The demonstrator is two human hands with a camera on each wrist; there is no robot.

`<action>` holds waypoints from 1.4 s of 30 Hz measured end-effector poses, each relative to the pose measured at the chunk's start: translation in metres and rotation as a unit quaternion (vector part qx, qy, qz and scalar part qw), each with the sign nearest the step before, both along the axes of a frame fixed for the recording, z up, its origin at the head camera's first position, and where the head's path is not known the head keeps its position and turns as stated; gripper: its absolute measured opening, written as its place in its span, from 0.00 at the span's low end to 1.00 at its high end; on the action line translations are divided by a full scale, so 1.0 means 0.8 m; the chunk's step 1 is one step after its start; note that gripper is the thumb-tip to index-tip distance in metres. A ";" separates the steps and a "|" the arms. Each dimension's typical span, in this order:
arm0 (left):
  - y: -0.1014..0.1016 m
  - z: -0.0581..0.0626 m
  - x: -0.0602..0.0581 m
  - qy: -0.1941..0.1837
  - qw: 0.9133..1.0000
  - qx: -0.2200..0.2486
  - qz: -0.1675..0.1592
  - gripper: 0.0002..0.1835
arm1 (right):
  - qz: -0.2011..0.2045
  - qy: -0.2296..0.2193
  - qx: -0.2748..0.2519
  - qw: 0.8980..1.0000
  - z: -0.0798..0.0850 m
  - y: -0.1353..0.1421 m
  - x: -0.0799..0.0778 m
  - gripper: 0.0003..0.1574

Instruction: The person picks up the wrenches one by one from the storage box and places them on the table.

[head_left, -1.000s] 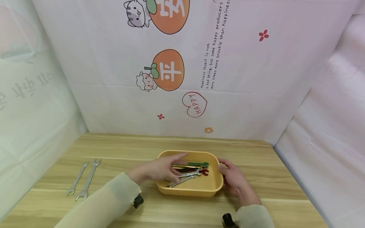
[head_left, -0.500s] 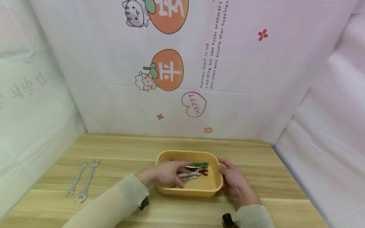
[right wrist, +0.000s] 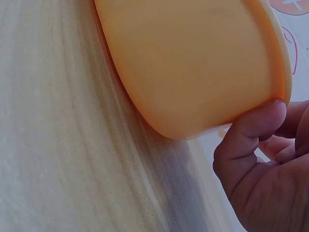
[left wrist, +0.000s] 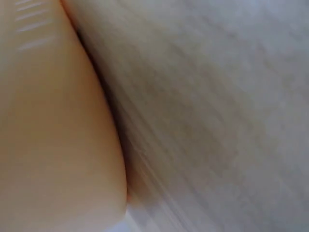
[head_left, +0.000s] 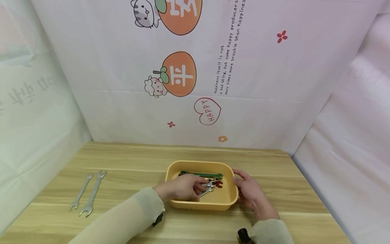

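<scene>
A yellow plastic basin (head_left: pixel 219 200) stands on the table with several wrenches inside. My left hand (head_left: pixel 182 187) reaches into it, fingers and thumb curled round a silver open-end wrench (head_left: pixel 211 184) whose head sticks out past the fingertips. Beside that lie a second, thinner silver wrench (head_left: pixel 206 192), a red wrench (head_left: pixel 218 184) and a green wrench (head_left: pixel 217 176); the hand covers parts of the pile. At the basin's right end, my right hand (head_left: pixel 251 191) grips the rim, its thumb (right wrist: pixel 270 116) against the wall. The left wrist view shows only the basin's outer wall (left wrist: pixel 58 130) and tabletop.
Two silver open-end wrenches, a shorter one (head_left: pixel 81 192) and a longer one (head_left: pixel 93 195), lie side by side on the wooden table (head_left: pixel 131 166) at the left. A white printed cloth (head_left: pixel 259 122) hangs behind the table, with more cloth at both sides.
My left hand has moved right and down into the basin, its spread fingers closing round the silver wrench. More of the green wrench shows now. The right hand and the basin stay in place.
</scene>
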State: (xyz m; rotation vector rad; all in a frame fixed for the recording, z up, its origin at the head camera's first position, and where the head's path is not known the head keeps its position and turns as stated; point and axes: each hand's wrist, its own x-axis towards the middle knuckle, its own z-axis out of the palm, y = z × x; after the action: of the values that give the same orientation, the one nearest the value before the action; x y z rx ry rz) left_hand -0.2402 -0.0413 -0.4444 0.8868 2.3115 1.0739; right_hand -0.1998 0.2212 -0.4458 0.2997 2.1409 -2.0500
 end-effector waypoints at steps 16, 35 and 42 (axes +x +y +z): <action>0.007 -0.004 0.004 0.138 0.988 -0.064 -0.035 0.39 | -0.007 -0.004 0.004 1.000 -0.002 0.000 -0.001 0.25; 0.003 0.014 -0.002 0.136 0.990 -0.046 0.007 0.28 | -0.007 -0.002 0.004 1.000 -0.001 -0.001 -0.001 0.26; -0.005 0.034 -0.004 0.045 0.997 0.020 0.064 0.33 | -0.001 0.000 0.000 1.000 0.000 0.000 0.000 0.26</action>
State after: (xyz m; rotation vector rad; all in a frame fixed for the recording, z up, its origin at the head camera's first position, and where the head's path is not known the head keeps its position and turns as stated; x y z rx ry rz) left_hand -0.2437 -0.0449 -0.4168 0.8280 2.4577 1.1570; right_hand -0.1998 0.2209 -0.4458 0.3013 2.1422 -2.0515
